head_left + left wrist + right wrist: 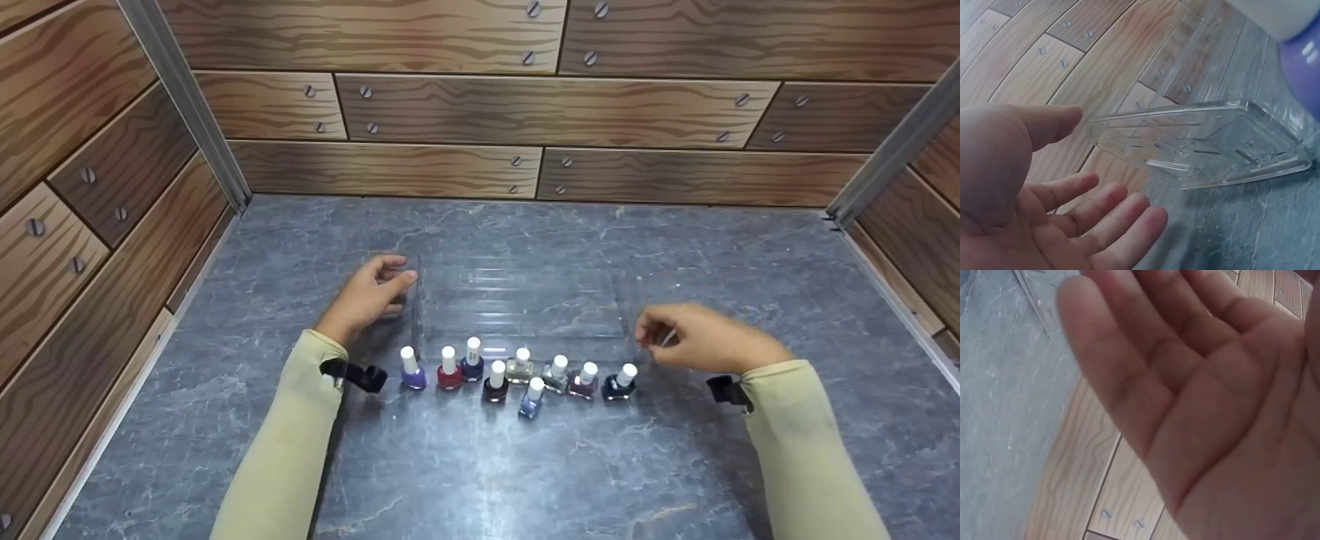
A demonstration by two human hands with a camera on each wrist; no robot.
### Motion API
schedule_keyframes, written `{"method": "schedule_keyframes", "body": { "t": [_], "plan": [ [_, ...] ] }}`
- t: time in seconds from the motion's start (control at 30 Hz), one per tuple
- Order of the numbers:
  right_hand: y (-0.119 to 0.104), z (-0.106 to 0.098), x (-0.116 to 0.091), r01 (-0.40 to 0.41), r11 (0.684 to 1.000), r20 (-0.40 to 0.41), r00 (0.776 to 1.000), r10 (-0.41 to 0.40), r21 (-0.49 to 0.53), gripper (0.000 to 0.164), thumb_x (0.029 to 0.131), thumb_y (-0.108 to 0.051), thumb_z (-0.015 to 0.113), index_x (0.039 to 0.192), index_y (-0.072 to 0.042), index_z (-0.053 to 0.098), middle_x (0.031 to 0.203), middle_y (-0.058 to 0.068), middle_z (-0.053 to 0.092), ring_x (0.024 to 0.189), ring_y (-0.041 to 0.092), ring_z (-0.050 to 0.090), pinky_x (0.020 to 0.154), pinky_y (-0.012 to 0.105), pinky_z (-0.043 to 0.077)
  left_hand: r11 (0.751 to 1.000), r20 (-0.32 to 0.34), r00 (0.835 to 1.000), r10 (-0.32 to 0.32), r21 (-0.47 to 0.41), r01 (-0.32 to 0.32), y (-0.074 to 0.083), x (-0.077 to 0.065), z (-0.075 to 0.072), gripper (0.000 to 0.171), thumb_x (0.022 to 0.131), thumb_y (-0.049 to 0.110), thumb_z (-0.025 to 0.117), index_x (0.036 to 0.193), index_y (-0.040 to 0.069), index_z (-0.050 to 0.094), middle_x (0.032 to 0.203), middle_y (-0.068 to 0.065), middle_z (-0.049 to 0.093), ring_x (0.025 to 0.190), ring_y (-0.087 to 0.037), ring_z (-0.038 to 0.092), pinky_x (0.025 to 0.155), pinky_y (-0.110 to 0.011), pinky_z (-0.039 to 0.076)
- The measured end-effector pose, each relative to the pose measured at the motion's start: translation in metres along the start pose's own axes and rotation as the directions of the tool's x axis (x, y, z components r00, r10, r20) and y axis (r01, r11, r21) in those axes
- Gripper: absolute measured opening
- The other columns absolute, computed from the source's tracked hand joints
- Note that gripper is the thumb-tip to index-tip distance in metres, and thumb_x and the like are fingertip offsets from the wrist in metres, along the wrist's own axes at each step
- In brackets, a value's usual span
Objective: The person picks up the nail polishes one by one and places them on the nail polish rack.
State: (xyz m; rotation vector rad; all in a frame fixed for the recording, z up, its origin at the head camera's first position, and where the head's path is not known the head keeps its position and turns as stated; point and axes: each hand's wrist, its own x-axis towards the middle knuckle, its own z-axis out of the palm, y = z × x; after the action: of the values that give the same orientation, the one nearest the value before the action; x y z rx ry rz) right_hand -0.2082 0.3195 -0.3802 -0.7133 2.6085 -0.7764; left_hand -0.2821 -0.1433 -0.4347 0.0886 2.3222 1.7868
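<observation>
A clear plastic rack (pixel 525 300) with stepped ridges stands on the table, its transparent side panel (pixel 1196 149) large in the left wrist view. My left hand (pixel 371 292) is at its left end, thumb and fingers spread apart around a gap with nothing held. Off the rack's right end, my right hand (pixel 701 337) hovers with loosely bent fingers and an empty palm (pixel 1207 422). Along the rack's front edge stand several nail polish bottles with white caps, among them a purple one (pixel 412 371), a red one (pixel 449 371) and a black one (pixel 619 384).
A light blue nail polish bottle (pixel 531 401) stands a little in front of the row. The grey marbled tabletop (pixel 480 480) is bounded by wood-patterned walls (pixel 442 169) at the back and both sides, with grey metal posts (pixel 202 120) in the corners.
</observation>
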Motion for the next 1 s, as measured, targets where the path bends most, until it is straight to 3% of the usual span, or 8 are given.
{"method": "schedule_keyframes", "body": {
  "t": [0.2, 0.43, 0.7, 0.8, 1.0],
  "plan": [
    [-0.002, 0.006, 0.001, 0.053, 0.998, 0.122, 0.991, -0.056, 0.031, 0.021, 0.086, -0.006, 0.074, 0.104, -0.008, 0.063, 0.102, 0.003, 0.068, 0.094, 0.017, 0.066, 0.083, 0.028, 0.060, 0.992, 0.066, 0.995, -0.079, -0.090, 0.085, -0.003, 0.002, 0.000, 0.061, 0.105, 0.026, 0.063, 0.155, 0.002, 0.039, 0.145, -0.022, 0.050, 0.130, -0.038, 0.056, 0.102, -0.045, 0.057],
    [-0.001, 0.014, 0.007, -0.043, 0.999, 0.219, 0.975, 0.039, 0.013, 0.029, 0.086, -0.023, 0.081, 0.106, -0.015, 0.062, 0.100, -0.001, 0.067, 0.094, 0.015, 0.065, 0.083, 0.028, 0.057, 0.986, 0.101, 0.990, -0.098, -0.128, 0.111, -0.004, 0.001, 0.001, 0.069, 0.098, 0.020, 0.072, 0.156, 0.007, 0.038, 0.145, -0.020, 0.052, 0.127, -0.035, 0.058, 0.095, -0.041, 0.061],
    [-0.004, 0.018, 0.011, -0.019, 1.000, 0.223, 0.975, 0.017, 0.006, 0.031, 0.087, -0.021, 0.081, 0.112, -0.012, 0.065, 0.107, -0.002, 0.069, 0.101, 0.016, 0.067, 0.092, 0.036, 0.057, 0.986, 0.116, 0.989, -0.088, -0.128, 0.102, -0.004, 0.000, 0.002, 0.071, 0.096, 0.016, 0.076, 0.158, 0.013, 0.041, 0.143, -0.019, 0.050, 0.117, -0.033, 0.063, 0.087, -0.041, 0.064],
    [-0.006, 0.019, 0.012, -0.022, 0.999, 0.221, 0.975, 0.028, -0.030, 0.027, 0.087, -0.021, 0.081, 0.109, -0.016, 0.066, 0.104, -0.005, 0.069, 0.099, 0.014, 0.065, 0.091, 0.039, 0.056, 0.984, 0.129, 0.988, -0.088, -0.143, 0.106, -0.006, 0.000, 0.002, 0.073, 0.096, 0.016, 0.076, 0.159, 0.014, 0.040, 0.144, -0.019, 0.049, 0.119, -0.034, 0.063, 0.087, -0.041, 0.064],
    [-0.010, 0.020, 0.013, -0.013, 0.997, 0.198, 0.980, 0.029, -0.081, 0.018, 0.086, -0.017, 0.080, 0.095, -0.020, 0.064, 0.094, -0.008, 0.064, 0.089, 0.012, 0.059, 0.082, 0.033, 0.052, 0.979, 0.142, 0.986, -0.088, -0.172, 0.112, -0.008, 0.002, 0.002, 0.073, 0.097, 0.014, 0.075, 0.160, 0.014, 0.038, 0.147, -0.021, 0.048, 0.123, -0.037, 0.061, 0.088, -0.043, 0.064]
  ]
}}
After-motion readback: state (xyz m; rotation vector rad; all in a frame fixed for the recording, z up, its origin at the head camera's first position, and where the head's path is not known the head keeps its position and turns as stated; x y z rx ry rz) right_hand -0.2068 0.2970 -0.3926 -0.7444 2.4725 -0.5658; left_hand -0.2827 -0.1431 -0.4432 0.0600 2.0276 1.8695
